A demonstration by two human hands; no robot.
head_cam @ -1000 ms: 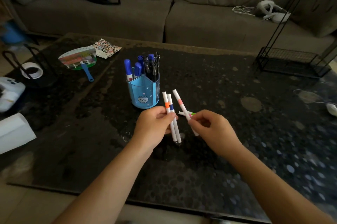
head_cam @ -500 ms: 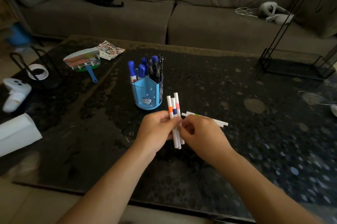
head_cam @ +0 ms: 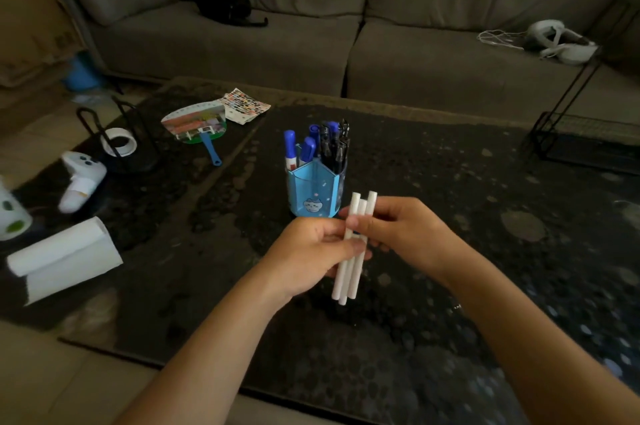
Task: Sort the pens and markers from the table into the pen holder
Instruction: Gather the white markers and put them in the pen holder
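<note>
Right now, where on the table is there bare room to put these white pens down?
Bare tabletop runs right of the pen holder toward the wire rack, and also along the near edge below both hands. The left side is crowded: fan, controller, paper roll.

We see both hands meeting above the dark table (head_cam: pixel 450 286), the left hand (head_cam: pixel 311 255) and right hand (head_cam: pixel 401 234) together closed round a bundle of three white markers (head_cam: pixel 348 275) held near upright, tips tilted slightly right. Just beyond them stands the blue pen holder (head_cam: pixel 313 192), already holding blue-capped markers (head_cam: pixel 298 149) and black pens (head_cam: pixel 334 147). Further left we note a hand fan (head_cam: pixel 195 125), a white controller (head_cam: pixel 81 178) and a paper roll (head_cam: pixel 62 258); a grey sofa (head_cam: pixel 311 26) sits behind.
</note>
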